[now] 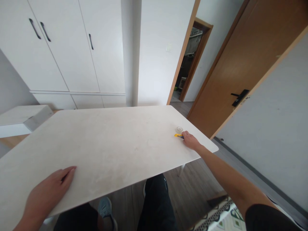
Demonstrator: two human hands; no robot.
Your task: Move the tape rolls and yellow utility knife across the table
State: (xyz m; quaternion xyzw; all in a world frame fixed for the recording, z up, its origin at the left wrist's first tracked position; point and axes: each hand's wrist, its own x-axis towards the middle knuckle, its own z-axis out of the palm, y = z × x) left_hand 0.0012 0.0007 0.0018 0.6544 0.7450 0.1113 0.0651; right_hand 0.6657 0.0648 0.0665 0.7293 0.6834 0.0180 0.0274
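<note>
White table (108, 141): right hand (190, 140) grips small yellow-and-blue tool (178, 136).

The surface (103, 144) in front of you is wide, pale and almost wholly bare, so your hands can sweep across its middle and far side without meeting anything. Your left hand (49, 192) lies flat at the near left edge. Your right hand (190, 140) is stretched out to the far right corner, where a small yellow tool (178, 135) sits at your fingertips and a little clear roll of tape (179, 130) rests just beyond it; these are the only things in the way there. Past the left end a low white box (24, 118) stands close. A brown door (240, 70) stands off to the right.
</note>
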